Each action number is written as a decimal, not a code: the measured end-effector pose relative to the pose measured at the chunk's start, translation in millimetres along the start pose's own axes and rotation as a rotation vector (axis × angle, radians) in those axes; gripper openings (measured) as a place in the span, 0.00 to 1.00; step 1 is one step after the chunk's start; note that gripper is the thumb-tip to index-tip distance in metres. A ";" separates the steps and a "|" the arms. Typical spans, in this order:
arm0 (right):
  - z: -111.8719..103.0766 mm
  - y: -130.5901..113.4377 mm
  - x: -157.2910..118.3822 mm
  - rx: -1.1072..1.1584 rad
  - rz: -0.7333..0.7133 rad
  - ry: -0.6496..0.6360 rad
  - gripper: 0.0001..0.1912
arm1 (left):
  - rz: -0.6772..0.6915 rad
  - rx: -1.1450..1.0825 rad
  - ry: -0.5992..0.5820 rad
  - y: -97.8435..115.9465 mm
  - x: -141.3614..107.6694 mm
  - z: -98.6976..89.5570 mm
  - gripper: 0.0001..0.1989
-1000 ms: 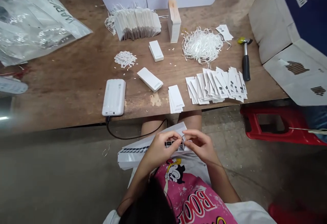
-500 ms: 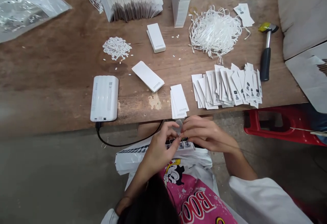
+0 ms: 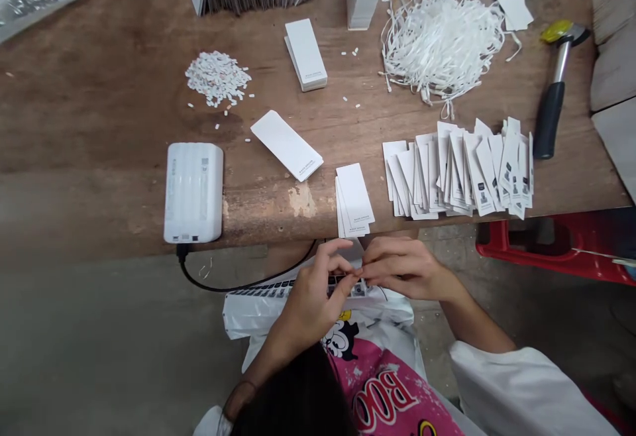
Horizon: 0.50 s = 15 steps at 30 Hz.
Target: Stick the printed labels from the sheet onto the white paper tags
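Your L hand [image 3: 309, 300] pinches narrow on a printed label strip [image 3: 342, 285], lower mid frame, just off the tabletop [image 3: 114, 138] edge. R hand [image 3: 405, 268] pinches at the strip's R end, can't tell if it's gripping. Long axis runs L-R, L hand's nearer.

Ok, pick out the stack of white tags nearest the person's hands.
The small white tag stack at the table's front edge, above the right hand; others sit farther back.
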State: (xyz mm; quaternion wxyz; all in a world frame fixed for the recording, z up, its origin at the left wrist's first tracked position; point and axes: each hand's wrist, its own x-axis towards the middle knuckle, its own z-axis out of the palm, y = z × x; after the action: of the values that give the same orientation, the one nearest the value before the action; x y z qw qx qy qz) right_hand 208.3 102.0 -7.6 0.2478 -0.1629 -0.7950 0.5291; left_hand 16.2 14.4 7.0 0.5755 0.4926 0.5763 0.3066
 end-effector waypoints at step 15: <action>-44.9 -6.3 29.9 -0.173 0.177 0.019 0.05 | 0.144 0.618 0.055 -9.2 17.5 8.7 0.26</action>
State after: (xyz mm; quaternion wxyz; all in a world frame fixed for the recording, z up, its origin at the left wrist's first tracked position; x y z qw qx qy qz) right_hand 209.0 149.3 19.1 0.1926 -0.2584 -0.8179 0.4767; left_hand 25.2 25.7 -9.1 0.3594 0.6751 0.6214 0.1700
